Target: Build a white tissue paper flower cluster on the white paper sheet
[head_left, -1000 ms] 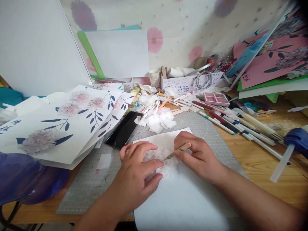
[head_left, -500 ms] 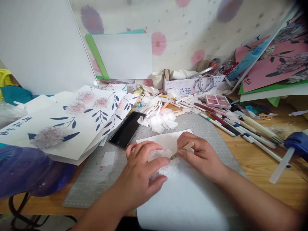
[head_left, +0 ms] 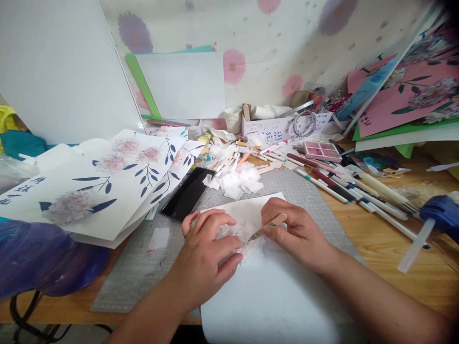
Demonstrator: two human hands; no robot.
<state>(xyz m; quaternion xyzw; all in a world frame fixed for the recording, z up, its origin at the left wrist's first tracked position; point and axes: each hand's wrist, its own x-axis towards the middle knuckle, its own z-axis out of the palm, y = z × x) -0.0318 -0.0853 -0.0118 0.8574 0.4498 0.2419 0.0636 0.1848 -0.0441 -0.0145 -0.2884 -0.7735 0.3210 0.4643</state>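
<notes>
A white tissue-paper flower [head_left: 246, 225] lies on a white sheet of paper [head_left: 276, 296]. My right hand [head_left: 299, 236] pinches a flat wooden craft stick [head_left: 275, 222] with green markings between thumb and fingers. The stick's lower end reaches into the flower's petals. On the flower's left side, my left hand [head_left: 206, 253] is curved around its edge, fingers apart and fingertips by the petals. Part of the flower is hidden behind the fingers.
A grey cutting mat [head_left: 125, 272] lies under the paper. Beyond it are a phone [head_left: 188, 193], tissue scraps [head_left: 238, 180] and several pens [head_left: 324, 186]. Finished flower pictures [head_left: 118, 200] are at left; a blue glue gun [head_left: 439, 212] stands at right.
The craft stick's lower end has come away from my left index finger and sits in the petals. My left hand has shifted slightly left; the camera view has moved a little.
</notes>
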